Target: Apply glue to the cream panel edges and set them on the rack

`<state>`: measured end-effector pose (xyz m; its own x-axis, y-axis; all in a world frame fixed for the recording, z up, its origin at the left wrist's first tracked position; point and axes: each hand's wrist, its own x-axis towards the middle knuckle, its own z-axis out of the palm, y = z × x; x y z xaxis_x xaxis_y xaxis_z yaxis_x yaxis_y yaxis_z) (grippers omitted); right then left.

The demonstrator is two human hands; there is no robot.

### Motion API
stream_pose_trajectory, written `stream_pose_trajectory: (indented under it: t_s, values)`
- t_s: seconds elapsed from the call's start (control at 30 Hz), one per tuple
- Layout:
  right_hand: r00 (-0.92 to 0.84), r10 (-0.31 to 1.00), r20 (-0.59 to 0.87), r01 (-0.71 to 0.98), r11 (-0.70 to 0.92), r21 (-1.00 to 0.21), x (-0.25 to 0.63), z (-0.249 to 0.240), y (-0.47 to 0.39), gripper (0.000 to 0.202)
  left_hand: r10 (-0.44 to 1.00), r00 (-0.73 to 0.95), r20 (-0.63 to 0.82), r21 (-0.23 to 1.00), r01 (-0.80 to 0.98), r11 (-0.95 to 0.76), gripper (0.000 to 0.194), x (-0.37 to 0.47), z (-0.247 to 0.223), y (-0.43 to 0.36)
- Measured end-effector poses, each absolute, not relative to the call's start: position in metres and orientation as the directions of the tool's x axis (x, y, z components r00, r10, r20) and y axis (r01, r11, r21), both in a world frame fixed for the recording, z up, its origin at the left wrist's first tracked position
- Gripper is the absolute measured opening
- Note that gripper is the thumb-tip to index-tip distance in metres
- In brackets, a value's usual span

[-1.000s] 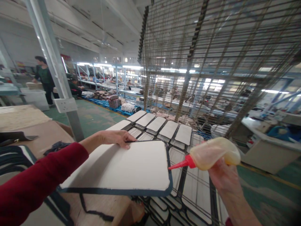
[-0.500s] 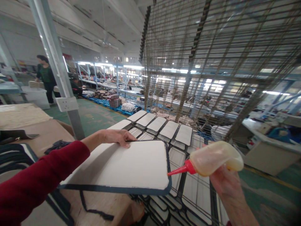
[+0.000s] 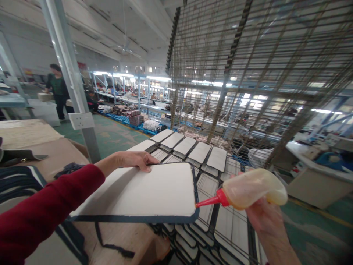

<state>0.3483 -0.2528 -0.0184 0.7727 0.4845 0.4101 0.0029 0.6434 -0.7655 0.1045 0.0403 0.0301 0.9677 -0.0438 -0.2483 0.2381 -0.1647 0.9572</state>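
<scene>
A white panel with a dark navy border [image 3: 154,191] is held up in front of me, tilted. My left hand [image 3: 139,160] grips its far edge, thumb on the white face and fingers over the rim. On the right, my right hand [image 3: 264,213] is wrapped round a translucent squeeze bottle [image 3: 250,189] holding yellowish liquid. The bottle lies nearly level, and the tip of its red nozzle [image 3: 211,200] meets the dark border near the panel's right corner. Part of my right hand's fingers is hidden behind the bottle.
Similar panels [image 3: 216,158] lie in rows on a wire rack beyond and below. Raised wire shelves [image 3: 256,73] rise behind them. At left stand a metal post with a socket box [image 3: 81,120] and a stack of dark-edged pieces [image 3: 19,184]. A person [image 3: 57,90] stands farther back.
The nozzle tip has slid slightly along the border toward the near right corner. The panel has tipped a little; both hands keep their holds.
</scene>
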Motion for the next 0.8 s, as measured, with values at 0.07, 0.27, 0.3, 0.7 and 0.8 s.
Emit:
stream_pose_trajectory:
  t_s: [0.07,0.27,0.3,0.7,0.8]
  values:
    - [0.767,0.487,0.418,0.012,0.641,-0.767,0.348,-0.019,-0.253,0.063,-0.042,0.969,-0.242,0.959,0.232,-0.164,0.051,0.104,0.028,0.043]
    - [0.775,0.471,0.422,0.022,0.647,-0.762,0.346,-0.020,-0.254,0.061,-0.041,0.974,-0.221,0.966,0.213,-0.148,0.054,0.102,0.023,0.047]
    - [0.776,0.466,0.425,0.026,0.649,-0.760,0.346,-0.020,-0.254,0.061,-0.040,0.975,-0.219,0.967,0.211,-0.142,0.054,0.102,0.023,0.047]
    - [0.827,0.322,0.461,0.129,0.690,-0.712,0.339,-0.025,-0.254,0.054,-0.017,0.985,-0.174,0.983,0.172,-0.067,0.044,0.102,0.010,0.055]
    - [0.827,0.260,0.498,0.204,0.687,-0.697,0.335,-0.026,-0.254,0.049,-0.013,0.988,-0.155,0.987,0.154,-0.042,0.044,0.102,0.005,0.054]
